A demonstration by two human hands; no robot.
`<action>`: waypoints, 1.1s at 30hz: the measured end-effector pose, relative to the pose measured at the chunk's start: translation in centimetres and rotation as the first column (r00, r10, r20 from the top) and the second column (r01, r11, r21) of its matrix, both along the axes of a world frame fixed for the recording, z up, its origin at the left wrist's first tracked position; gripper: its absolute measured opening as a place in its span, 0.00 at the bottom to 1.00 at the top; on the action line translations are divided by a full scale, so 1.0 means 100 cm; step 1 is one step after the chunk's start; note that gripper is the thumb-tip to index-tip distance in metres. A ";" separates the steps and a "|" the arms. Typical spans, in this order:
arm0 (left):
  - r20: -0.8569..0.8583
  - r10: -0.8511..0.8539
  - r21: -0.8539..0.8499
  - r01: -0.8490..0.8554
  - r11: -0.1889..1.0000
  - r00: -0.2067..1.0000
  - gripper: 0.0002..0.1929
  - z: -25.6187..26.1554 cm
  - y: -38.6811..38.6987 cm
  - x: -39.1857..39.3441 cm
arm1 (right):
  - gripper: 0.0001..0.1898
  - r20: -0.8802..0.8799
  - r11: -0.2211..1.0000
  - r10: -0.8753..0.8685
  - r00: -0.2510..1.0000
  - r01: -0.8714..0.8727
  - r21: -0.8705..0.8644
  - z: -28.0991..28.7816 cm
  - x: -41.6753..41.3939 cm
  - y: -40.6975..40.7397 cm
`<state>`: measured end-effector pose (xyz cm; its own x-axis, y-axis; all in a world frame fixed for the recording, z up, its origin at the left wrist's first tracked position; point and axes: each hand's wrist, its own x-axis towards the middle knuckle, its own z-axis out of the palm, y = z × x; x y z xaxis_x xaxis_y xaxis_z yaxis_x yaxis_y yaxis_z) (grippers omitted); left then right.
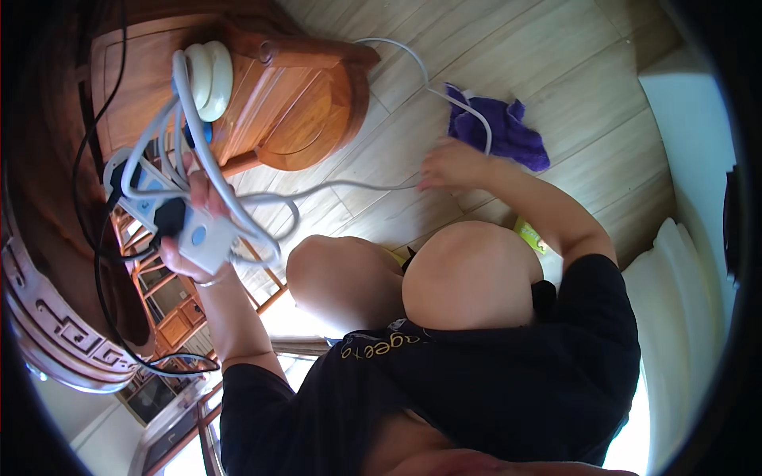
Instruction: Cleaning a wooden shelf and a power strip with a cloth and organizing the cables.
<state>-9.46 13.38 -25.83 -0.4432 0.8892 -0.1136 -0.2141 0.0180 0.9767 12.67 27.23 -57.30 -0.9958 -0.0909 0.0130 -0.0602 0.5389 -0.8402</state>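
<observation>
My left hand [199, 208] grips a white power strip [205, 238] with blue switches, along with loops of its white cable [205, 137]. Black plugs [171, 217] sit in the strip. From the loops the cable runs right across the floor to my right hand [449, 166], whose slightly blurred fingers are closed around it. Beyond that hand the cable curves up over a purple cloth [503, 131] lying on the floor, then towards the wooden furniture. My bare knees are bent just below my right hand.
Carved wooden furniture [309, 113] stands at the upper left, with a pale, rounded coiled object [211, 80] by it. Thin black cables [98, 262] hang at the left. A yellow-green packet [530, 235] lies by my right knee. Pale upholstery [673, 297] is at the right.
</observation>
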 end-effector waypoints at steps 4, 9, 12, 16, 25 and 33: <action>-0.069 0.084 -0.043 -0.087 0.995 0.994 0.47 -0.007 -0.019 -0.030 | 0.17 0.142 0.974 -0.161 0.977 0.180 -0.139 -0.016 0.044 0.014; -0.042 0.110 -0.058 -0.112 0.992 0.993 0.41 -0.039 -0.011 -0.022 | 0.19 0.438 0.954 0.283 0.853 -0.295 -0.041 0.014 0.045 0.018; -0.160 -0.030 -0.137 0.008 0.991 0.987 0.42 -0.052 0.002 -0.016 | 0.16 0.183 0.939 0.286 0.940 -0.237 -0.250 0.068 0.041 0.037; 0.010 -0.110 -0.182 0.110 0.977 0.994 0.41 -0.067 0.009 -0.006 | 0.08 -0.173 0.706 -0.114 0.978 -0.043 -0.707 0.091 0.013 0.063; -0.261 -0.230 -0.274 0.157 0.949 0.938 0.47 -0.096 0.028 0.026 | 0.13 0.291 -0.348 -0.612 0.735 0.079 -0.934 0.159 -0.089 0.048; -0.017 -0.047 -0.286 0.041 0.957 0.999 0.39 -0.108 0.001 0.045 | 0.12 0.124 -0.215 -0.598 0.791 -0.009 -0.977 0.210 -0.133 0.021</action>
